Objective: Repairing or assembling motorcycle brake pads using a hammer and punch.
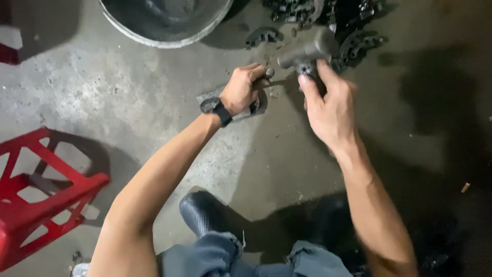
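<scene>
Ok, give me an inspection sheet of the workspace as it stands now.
Surface: stained, gritty concrete floor.
Job's things: dark metal part, blurred; small flat plate on the floor.
Clutter: pile of dark metal pieces, one loose piece.
Grippers: left hand presses on the plate, watch on its wrist; right hand grips the metal part.
Cables: nothing seen.
Surroundings: metal basin at top, red stool on the left, dark shoes below.
</scene>
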